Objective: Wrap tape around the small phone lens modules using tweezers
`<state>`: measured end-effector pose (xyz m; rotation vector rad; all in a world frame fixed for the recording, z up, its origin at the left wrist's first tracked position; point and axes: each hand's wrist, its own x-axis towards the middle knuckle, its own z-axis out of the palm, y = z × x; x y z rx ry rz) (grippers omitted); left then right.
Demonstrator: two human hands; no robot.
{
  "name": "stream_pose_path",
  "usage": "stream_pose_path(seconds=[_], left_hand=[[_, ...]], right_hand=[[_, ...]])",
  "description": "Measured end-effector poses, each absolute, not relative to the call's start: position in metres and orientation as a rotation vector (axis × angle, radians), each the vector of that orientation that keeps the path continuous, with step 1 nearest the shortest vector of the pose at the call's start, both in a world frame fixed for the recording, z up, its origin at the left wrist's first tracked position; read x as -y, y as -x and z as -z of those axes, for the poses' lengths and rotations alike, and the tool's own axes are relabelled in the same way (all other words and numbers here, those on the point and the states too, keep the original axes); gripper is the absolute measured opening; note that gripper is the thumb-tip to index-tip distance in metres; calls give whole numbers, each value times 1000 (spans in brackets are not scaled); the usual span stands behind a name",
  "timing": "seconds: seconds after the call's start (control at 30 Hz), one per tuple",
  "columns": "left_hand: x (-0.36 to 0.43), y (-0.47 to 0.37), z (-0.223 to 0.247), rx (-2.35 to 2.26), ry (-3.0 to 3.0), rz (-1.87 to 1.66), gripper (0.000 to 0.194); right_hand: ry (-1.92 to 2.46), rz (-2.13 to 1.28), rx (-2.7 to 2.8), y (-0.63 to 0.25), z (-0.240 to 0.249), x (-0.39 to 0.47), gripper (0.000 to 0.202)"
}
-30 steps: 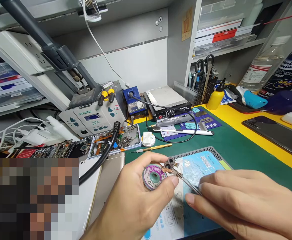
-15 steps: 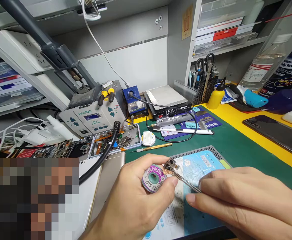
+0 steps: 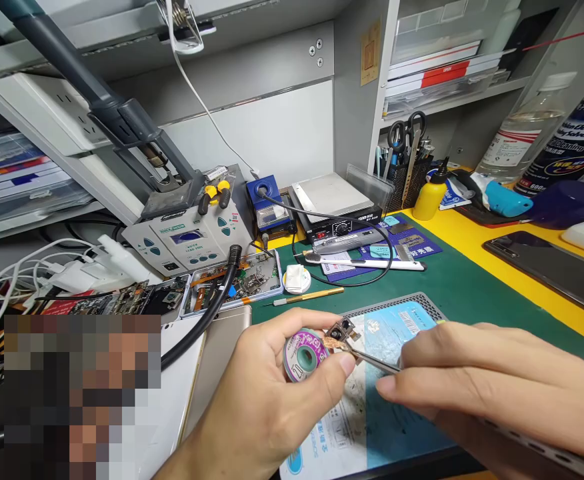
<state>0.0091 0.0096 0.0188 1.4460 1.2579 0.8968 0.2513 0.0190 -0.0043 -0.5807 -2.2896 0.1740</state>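
My left hand [image 3: 272,400] is closed around a small purple-and-green spool of desoldering braid [image 3: 295,373]. The same fingers also hold a small dark phone camera module [image 3: 343,325], with two lenses showing, just beyond the spool. A short end of copper braid [image 3: 333,343] lies against the module's near edge. My right hand [image 3: 482,373] grips metal tweezers [image 3: 378,363], whose tips meet the braid beside my left thumb. The tips are too small to tell whether they pinch it. Both hands are above a blue-and-white work mat [image 3: 397,427].
Behind my hands lie a gold-handled pen-like tool [image 3: 317,293], a tray of circuit boards [image 3: 277,287], a brush [image 3: 372,262] and a hot plate [image 3: 335,193]. A soldering station [image 3: 192,233] stands left, its black hose [image 3: 207,320] beside my left arm. A phone [image 3: 547,270] lies right.
My right hand has turned slightly, and the tweezers' tips sit a little further left on the braid. The tweezers' rear end now shows at lower right. The view has shifted slightly.
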Motion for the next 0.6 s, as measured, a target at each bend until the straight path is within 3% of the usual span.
stream_pose_path(seconds=[0.17,0.4,0.6], left_hand=[[-11,-4,-15,-1141,-1358,-872,25],[-13,4,-16,-1101,-1115,-665,57],[-12,6,-18,-1091,-1138,-649,52]], right_hand=[[615,-655,2176,-250,-7,-29,28],[817,-1365,1928,-257,-2,-39,20],[775,-1838,1609,-254,-5,-40,15]])
